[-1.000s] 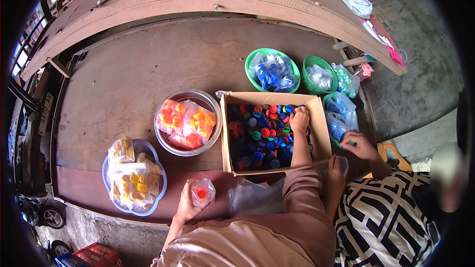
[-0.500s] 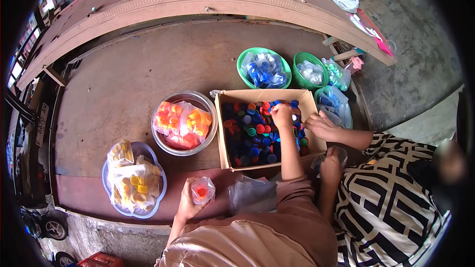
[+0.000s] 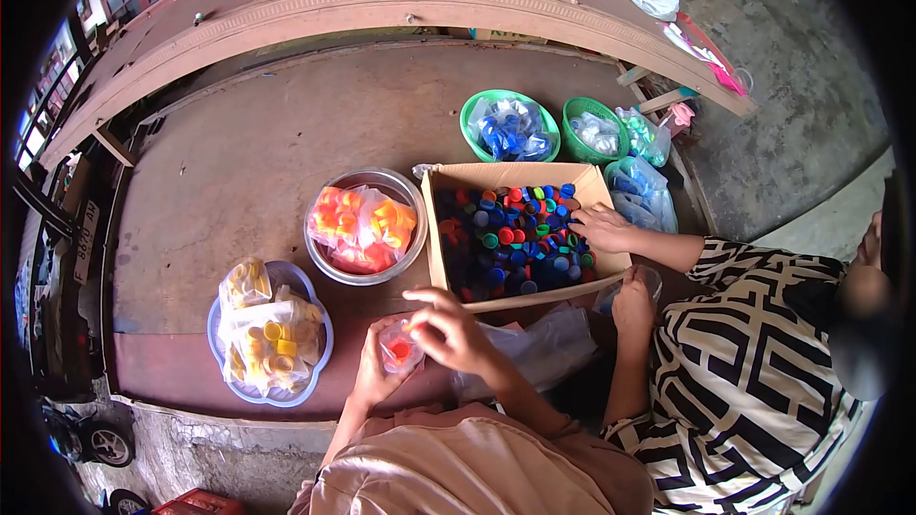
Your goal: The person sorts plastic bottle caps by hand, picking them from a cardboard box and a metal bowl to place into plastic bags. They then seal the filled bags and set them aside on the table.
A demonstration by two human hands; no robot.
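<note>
My left hand (image 3: pixel 376 368) is wrapped round a clear plastic bag (image 3: pixel 399 347) with red caps in it, above the table's front part. Over the right side of that bag is my right hand (image 3: pixel 452 332), its fingers partly bent near the opening; whether a cap is between them is too small to tell. A cardboard box (image 3: pixel 435 272) full of red, blue and green caps stands behind and to the right. Flat clear bags (image 3: pixel 544 348) lie just right of my hands.
A co-worker's hand (image 3: pixel 603 227) reaches into the box's right side; the other (image 3: pixel 634 303) holds a clear bag. A metal bowl (image 3: pixel 420 250) and a lilac tray (image 3: pixel 326 348) hold bagged caps on the left. Green baskets (image 3: pixel 572 138) stand behind the box.
My right hand has left the box and come back to the bag in my left hand. The co-worker's hand has moved from the blue bags' side into the box.
</note>
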